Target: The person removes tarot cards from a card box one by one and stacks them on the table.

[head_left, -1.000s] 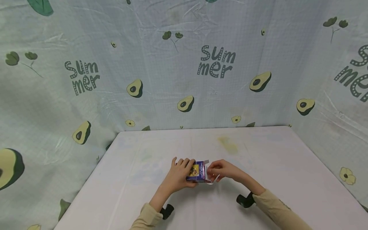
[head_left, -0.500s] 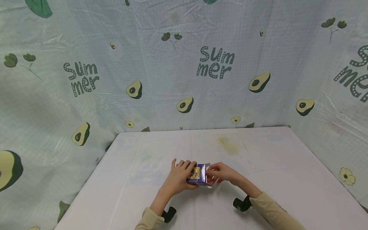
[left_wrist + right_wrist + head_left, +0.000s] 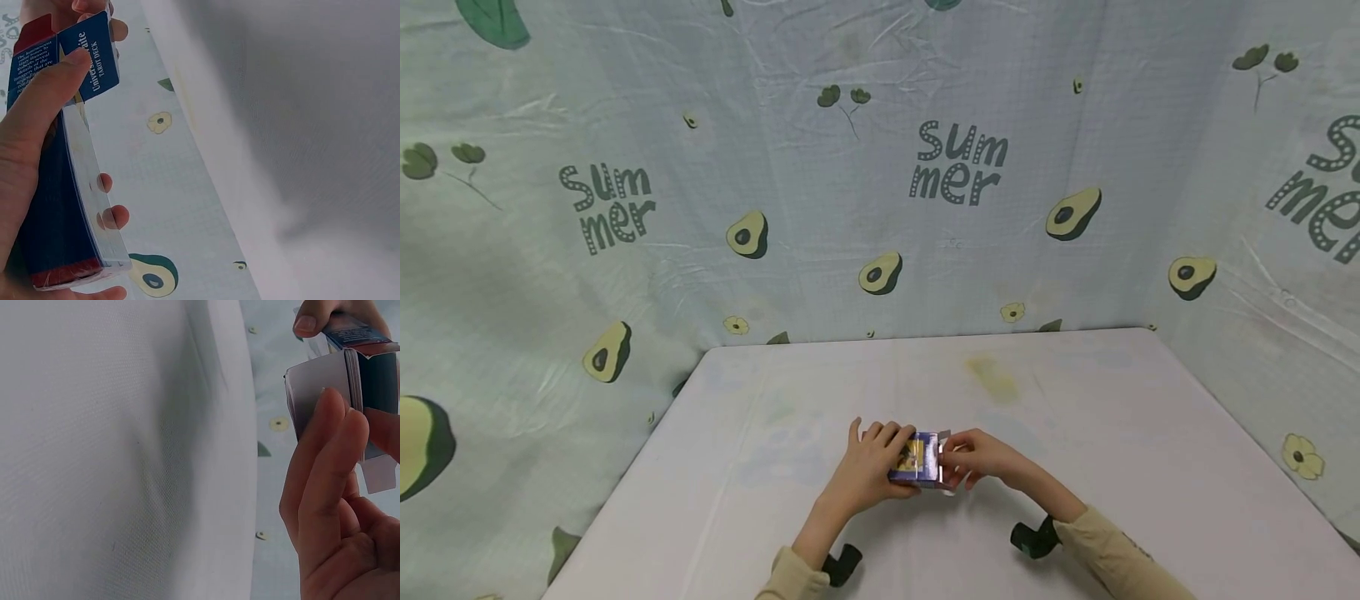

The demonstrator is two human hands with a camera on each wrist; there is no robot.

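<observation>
A small blue and purple tarot deck box [image 3: 925,452], open at its right end, lies between the two hands above the table. My left hand [image 3: 868,467] grips the box from the left; in the left wrist view its thumb presses the blue printed face of the box [image 3: 47,194] beside a flap reading "Tarot Deck". At the open end is my right hand [image 3: 988,458]. In the right wrist view, its curled fingers and thumb [image 3: 381,431] pinch a thin layered stack that looks like tarot cards [image 3: 319,387]. How deep the stack sits inside the box is hidden.
Both hands work above a white-covered table [image 3: 760,483] near its front. A curtain [image 3: 820,183] with avocado prints hangs behind and at the sides. A black wrist camera [image 3: 842,567] sits on the left wrist, another black camera [image 3: 1034,540] on the right.
The box and both hands sit slightly lower in the head view. My right hand stays at the open end with its fingers a little more drawn together. The left grip is unchanged.
</observation>
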